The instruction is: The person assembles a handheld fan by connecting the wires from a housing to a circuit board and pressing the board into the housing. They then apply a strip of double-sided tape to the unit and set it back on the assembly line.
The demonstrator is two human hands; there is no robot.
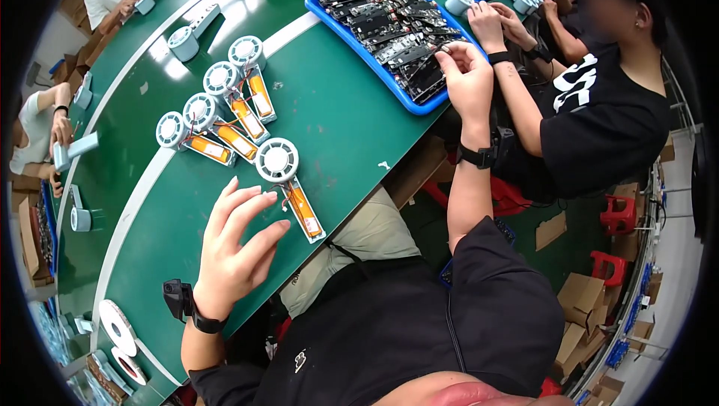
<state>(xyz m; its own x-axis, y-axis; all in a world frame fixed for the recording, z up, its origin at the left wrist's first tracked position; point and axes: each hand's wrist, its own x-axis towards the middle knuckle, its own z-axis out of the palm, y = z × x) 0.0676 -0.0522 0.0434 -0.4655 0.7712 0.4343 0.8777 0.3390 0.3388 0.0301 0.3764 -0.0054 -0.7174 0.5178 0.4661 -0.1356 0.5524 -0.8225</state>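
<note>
My left hand (238, 245) is open, fingers spread and bent, just beside a light-blue handheld fan (277, 160). That fan lies on the green table with its handle shell open, showing an orange battery (303, 207) and thin wires. My right hand (468, 80) reaches over the right rim of a blue tray (329, 20), thumb and forefinger pinched on a dark circuit board (440, 52). The fingers partly hide that board. Many similar black circuit boards (386, 24) fill the tray in a loose pile.
Several open fans (201, 111) with orange batteries lie grouped beyond my left hand. Another fan (183, 43) lies farther off. A co-worker (599, 106) sits close at my right, hands beside the tray. White tape rolls (118, 329) are at the left edge. Other people work across the table.
</note>
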